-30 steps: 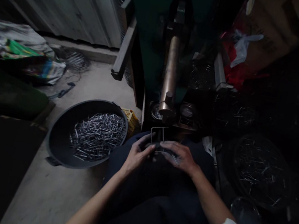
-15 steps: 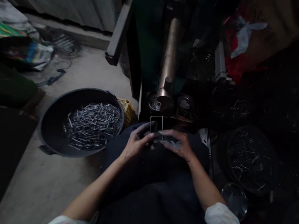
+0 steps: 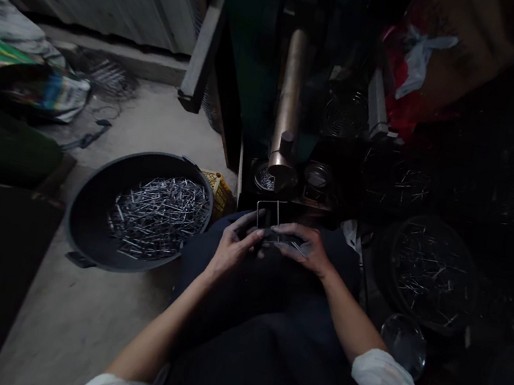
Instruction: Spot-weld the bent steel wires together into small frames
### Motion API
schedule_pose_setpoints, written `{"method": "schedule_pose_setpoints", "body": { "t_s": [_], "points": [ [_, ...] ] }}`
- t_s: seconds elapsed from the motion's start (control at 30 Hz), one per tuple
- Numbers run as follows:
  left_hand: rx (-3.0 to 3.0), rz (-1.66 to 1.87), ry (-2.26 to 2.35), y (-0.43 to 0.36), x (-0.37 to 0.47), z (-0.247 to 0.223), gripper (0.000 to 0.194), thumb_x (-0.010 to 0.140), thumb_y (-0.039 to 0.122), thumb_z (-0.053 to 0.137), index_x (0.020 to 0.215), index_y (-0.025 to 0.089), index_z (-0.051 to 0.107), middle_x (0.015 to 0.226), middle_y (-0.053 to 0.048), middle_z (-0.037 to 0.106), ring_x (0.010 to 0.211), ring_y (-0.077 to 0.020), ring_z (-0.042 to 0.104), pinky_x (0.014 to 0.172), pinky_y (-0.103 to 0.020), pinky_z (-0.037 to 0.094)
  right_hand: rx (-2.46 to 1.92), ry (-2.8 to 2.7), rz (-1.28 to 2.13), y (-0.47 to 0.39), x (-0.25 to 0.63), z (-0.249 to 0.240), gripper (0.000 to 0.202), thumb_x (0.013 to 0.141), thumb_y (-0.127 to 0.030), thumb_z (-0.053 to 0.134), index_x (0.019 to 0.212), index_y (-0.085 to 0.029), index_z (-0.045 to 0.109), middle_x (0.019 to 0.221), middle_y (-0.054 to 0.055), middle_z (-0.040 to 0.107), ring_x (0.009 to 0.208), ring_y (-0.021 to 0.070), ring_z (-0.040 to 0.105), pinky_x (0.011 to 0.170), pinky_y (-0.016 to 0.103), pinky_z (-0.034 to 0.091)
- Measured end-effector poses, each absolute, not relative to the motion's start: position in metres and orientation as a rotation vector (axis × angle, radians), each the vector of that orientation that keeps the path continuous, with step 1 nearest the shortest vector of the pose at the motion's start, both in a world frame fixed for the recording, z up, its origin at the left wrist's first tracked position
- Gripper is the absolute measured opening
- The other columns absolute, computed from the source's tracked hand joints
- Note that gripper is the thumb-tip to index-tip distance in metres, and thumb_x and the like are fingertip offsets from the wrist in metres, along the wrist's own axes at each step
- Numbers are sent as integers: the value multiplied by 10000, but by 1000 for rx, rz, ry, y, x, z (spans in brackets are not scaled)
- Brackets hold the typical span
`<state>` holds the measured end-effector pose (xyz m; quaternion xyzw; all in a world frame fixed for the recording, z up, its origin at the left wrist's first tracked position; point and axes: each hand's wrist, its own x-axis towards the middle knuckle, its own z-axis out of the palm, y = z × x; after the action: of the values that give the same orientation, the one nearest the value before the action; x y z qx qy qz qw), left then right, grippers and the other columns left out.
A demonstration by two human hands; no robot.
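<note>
Both hands meet above my lap, just below a machine's metal cylinder (image 3: 291, 99). A thin bent wire frame (image 3: 269, 202) stands up between them, its squared top toward the machine. My left hand (image 3: 238, 237) pinches the frame's left side between thumb and fingers. My right hand (image 3: 303, 246) has its fingers closed at the frame's right side, and short bright metal pins (image 3: 299, 248) stick out from that hand. The lower part of the frame is dark and partly covered by the fingers.
A black basin (image 3: 88, 216) heaped with metal pins (image 3: 161, 215) stands on the floor to my left, beside a yellow crate (image 3: 217, 191). At right are a dark basin (image 3: 391, 263) with more pins and a clear round lid or dish (image 3: 403, 344). A small dish of bits (image 3: 265, 177) sits under the cylinder.
The hands and the wire frame hold almost the same place. Only a slight shift of the whole view shows.
</note>
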<state>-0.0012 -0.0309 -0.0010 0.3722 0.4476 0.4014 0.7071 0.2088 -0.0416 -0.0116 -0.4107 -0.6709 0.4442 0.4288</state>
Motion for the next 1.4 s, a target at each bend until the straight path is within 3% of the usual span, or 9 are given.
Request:
{"method": "schedule_pose_setpoints", "body": {
  "t_s": [0.27, 1.4],
  "points": [
    [808, 904, 985, -29, 0, 1, 719, 784, 381, 796, 1421, 165, 543, 685, 22, 628, 513, -91, 574, 495, -188, 467, -1006, -1699, 1108, -37, 211, -4, 316, 847, -347, 771, 1140, -239, 724, 1152, 59, 759, 1081, 222, 719, 965, 351, 548],
    [759, 993, 914, -18, 4, 11, 741, 748, 404, 816, 1393, 141, 561, 692, 14, 632, 486, -88, 552, 456, -192, 437, -957, -1787, 1022, -17, 210, 2, 309, 852, -304, 776, 1153, -251, 729, 1137, 64, 763, 1048, 228, 728, 935, 353, 568]
  ]
}}
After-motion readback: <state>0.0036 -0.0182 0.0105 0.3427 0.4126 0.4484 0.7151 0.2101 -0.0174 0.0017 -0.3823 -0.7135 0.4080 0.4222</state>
